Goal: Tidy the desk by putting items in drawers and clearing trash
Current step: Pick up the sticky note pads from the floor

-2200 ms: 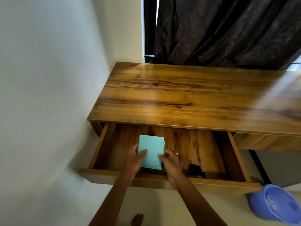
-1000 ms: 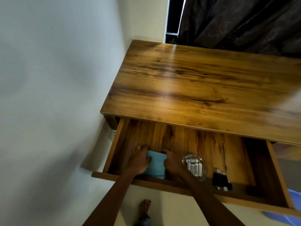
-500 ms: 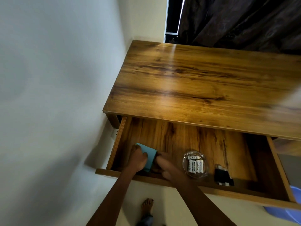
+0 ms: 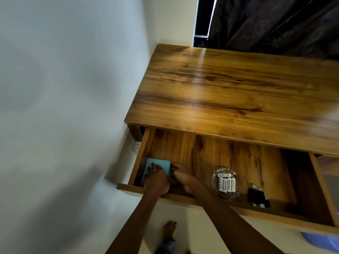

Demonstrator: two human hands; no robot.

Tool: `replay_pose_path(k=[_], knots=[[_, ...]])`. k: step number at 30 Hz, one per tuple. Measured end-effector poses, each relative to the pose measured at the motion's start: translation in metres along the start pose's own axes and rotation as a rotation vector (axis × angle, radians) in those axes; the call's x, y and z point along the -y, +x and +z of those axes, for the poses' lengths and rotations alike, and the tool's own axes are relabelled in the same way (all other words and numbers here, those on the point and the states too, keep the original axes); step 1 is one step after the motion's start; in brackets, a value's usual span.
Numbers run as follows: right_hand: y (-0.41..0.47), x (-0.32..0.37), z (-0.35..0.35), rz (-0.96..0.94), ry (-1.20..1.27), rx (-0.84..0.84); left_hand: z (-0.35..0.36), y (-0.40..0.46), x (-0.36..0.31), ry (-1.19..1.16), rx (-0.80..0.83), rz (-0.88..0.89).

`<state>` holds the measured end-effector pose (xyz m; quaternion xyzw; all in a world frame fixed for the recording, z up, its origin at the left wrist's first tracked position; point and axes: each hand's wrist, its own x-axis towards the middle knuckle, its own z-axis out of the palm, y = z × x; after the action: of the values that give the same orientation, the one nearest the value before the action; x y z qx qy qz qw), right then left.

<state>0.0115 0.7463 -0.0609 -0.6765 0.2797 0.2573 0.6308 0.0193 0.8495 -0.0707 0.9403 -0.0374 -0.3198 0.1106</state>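
From the head view, the teal pad lies flat in the drawer's front-left corner, its long side running toward the back. The left hand presses on it with spread fingers; the right hand, blurred, touches its right edge, grip uncertain.

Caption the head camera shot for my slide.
Both hands settle a teal paper stack into the open drawer's left corner, beside a glass dish of batteries.

White wall, dark curtain behind wood desk, w/ glare.
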Motion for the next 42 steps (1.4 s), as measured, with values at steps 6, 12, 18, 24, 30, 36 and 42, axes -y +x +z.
replay_pose_path(k=[6, 12, 18, 24, 30, 36, 42], knots=[[-0.008, -0.025, -0.024, -0.105, -0.154, -0.135, 0.003, -0.009, -0.004, -0.143, -0.371, 0.122], [-0.053, -0.045, -0.052, -0.407, -0.514, -0.268, 0.020, -0.042, -0.013, -0.180, -0.595, 0.300], [-0.103, -0.101, -0.061, -0.590, -1.011, -0.486, 0.068, -0.094, -0.017, -0.095, -0.605, 0.354], [-0.148, -0.161, -0.061, -0.612, -1.145, -0.682, 0.116, -0.142, -0.006, -0.075, -0.562, 0.347], [-0.200, -0.252, -0.065, -0.434, -1.074, -0.652, 0.183, -0.189, 0.021, -0.022, -0.289, 0.344], [-0.274, -0.390, -0.054, -0.195, -1.011, -0.700, 0.270, -0.254, 0.075, -0.112, -0.036, 0.345], [-0.370, -0.523, -0.007, -0.004, -0.934, -0.612, 0.375, -0.349, 0.132, -0.144, 0.045, 0.297]])
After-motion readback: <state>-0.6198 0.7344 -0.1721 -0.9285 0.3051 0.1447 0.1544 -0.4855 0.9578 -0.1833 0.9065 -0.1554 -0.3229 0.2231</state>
